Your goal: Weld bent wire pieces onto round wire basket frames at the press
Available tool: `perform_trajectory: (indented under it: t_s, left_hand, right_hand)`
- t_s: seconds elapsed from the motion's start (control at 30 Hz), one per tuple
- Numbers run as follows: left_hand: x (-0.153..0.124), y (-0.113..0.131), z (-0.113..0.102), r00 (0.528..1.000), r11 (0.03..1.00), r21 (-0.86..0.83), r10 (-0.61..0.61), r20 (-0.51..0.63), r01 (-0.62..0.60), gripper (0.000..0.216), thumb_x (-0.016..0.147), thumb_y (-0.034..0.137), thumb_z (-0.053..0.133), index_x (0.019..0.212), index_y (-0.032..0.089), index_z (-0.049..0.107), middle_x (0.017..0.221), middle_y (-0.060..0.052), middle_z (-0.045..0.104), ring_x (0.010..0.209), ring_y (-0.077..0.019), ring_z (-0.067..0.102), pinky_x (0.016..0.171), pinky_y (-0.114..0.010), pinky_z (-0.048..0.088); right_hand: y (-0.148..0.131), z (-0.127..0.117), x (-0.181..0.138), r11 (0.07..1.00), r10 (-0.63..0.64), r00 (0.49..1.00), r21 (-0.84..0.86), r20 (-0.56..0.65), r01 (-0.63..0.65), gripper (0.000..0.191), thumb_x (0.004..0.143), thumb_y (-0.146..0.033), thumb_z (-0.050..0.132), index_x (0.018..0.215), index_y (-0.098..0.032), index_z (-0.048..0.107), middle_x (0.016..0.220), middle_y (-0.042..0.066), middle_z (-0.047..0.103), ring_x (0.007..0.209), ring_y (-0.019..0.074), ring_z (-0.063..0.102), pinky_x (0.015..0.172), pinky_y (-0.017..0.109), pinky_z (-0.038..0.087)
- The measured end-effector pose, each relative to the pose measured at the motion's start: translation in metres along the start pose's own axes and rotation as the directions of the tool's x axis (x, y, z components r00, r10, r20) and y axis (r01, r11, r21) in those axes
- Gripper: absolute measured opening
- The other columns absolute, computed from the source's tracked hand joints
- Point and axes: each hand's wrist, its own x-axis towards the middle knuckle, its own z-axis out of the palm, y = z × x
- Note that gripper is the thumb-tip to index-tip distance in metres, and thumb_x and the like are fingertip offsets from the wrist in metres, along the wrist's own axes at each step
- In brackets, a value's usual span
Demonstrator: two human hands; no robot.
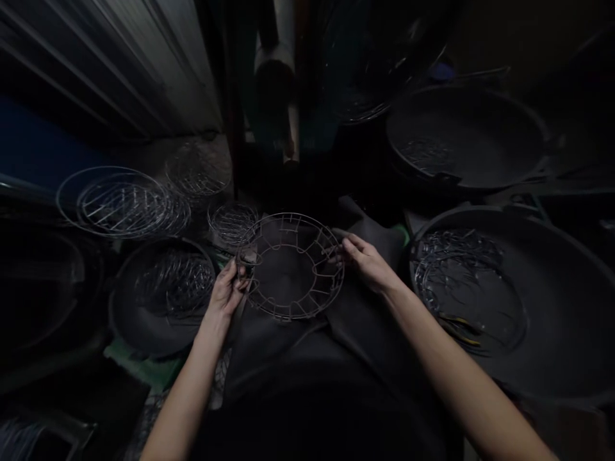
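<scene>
A round wire frame [289,266], two rings joined by short wire links, rests on dark cloth [298,346] over my lap. My left hand [229,291] is closed on the frame's left rim. My right hand [366,260] pinches its right rim with the fingertips. The light is very dim.
Finished wire racks [118,203] and smaller ones [232,221] lie at the left and behind. A dark basin [163,294] with wire pieces sits at my left, a large basin [552,307] with loose wires at my right, and another basin [466,137] behind it.
</scene>
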Motion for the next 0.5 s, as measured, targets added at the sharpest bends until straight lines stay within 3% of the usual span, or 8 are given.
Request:
perform_trajectory:
  t_s: [0.1,0.3,0.4,0.5]
  left_hand:
    - [-0.001,-0.002,-0.005,1.000,1.000,-0.027,0.012,0.009,-0.012,0.023,0.071,0.026,0.073,0.081,0.015,0.056,0.056,0.008,0.051,0.037,0.0005,0.034,0.040,-0.012,0.031]
    - [-0.002,-0.008,-0.012,0.999,0.991,-0.129,-0.039,-0.011,0.038,0.013,0.076,0.019,0.069,0.085,0.014,0.061,0.054,0.007,0.050,0.035,0.0008,0.032,0.038,-0.012,0.030]
    - [0.001,-0.013,-0.018,0.995,0.985,-0.164,-0.067,-0.069,0.055,0.006,0.077,0.015,0.066,0.080,0.014,0.061,0.054,0.007,0.052,0.035,0.0016,0.032,0.039,-0.012,0.030]
    - [0.003,-0.019,-0.027,0.986,0.979,-0.193,-0.088,-0.138,0.060,0.005,0.078,0.013,0.065,0.077,0.014,0.060,0.055,0.007,0.053,0.037,0.0015,0.037,0.041,-0.011,0.033]
  right_hand:
    - [-0.010,0.012,0.004,0.999,0.025,1.000,0.020,0.001,-0.025,0.058,0.083,-0.040,0.060,0.133,-0.018,0.043,0.085,0.004,0.068,0.053,0.0114,0.062,0.051,0.023,0.051]
    - [-0.016,0.017,0.015,0.994,0.100,0.994,0.036,0.041,-0.101,0.049,0.084,-0.031,0.060,0.128,-0.014,0.045,0.061,0.000,0.063,0.047,0.0126,0.061,0.043,0.020,0.046]
    - [0.002,0.022,0.024,0.987,0.126,0.992,0.100,-0.026,-0.123,0.043,0.088,-0.026,0.055,0.128,-0.016,0.045,0.065,0.000,0.065,0.050,0.0118,0.061,0.046,0.020,0.048]
    - [0.028,0.027,0.018,0.980,0.122,0.987,0.169,-0.101,-0.103,0.043,0.086,-0.026,0.057,0.128,-0.022,0.046,0.084,0.001,0.069,0.072,0.0128,0.066,0.063,0.024,0.054]
